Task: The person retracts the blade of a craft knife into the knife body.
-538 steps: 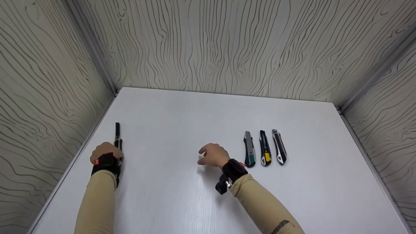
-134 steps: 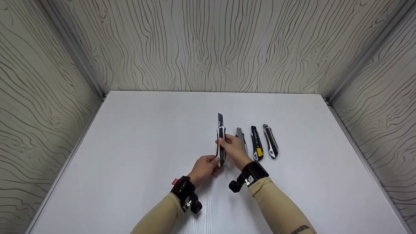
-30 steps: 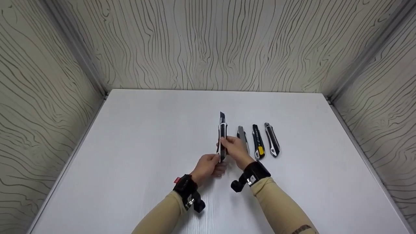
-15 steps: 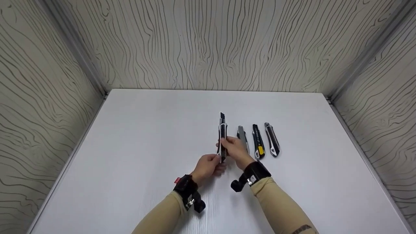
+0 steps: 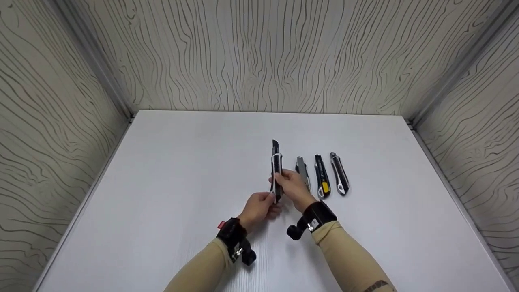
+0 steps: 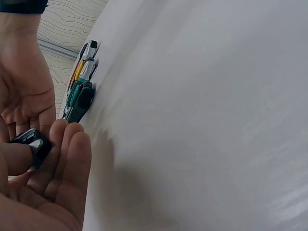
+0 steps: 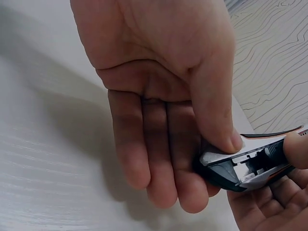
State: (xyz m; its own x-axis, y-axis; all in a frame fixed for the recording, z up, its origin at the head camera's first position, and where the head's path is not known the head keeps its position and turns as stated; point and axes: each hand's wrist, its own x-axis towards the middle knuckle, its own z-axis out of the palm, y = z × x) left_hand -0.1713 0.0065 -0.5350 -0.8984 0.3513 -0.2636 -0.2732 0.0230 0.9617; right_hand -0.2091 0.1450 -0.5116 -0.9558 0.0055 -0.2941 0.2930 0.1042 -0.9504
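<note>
Both of my hands hold one utility knife (image 5: 276,164) above the middle of the table, its white-edged handle standing out and a dark blade pointing away from me. My left hand (image 5: 256,207) pinches the tail end of the handle with the thumb on top. My right hand (image 5: 294,187) grips the handle's middle, its thumb over the slider. In the right wrist view the knife's slider track (image 7: 252,166) shows between the two thumbs. Only the knife's tail (image 6: 41,147) is visible in the left wrist view, under the left thumb (image 6: 18,159).
Right of the hands lie a grey and green utility knife (image 5: 301,168), partly behind the right hand, a black and yellow utility knife (image 5: 322,174) and a white and black utility knife (image 5: 339,173). Patterned walls (image 5: 251,56) enclose the white table (image 5: 182,162) at back and sides.
Since the earliest frame, my left hand has brought the knife from the far left to the middle, and my right hand has taken hold too. Its exposed blade looks shorter.
</note>
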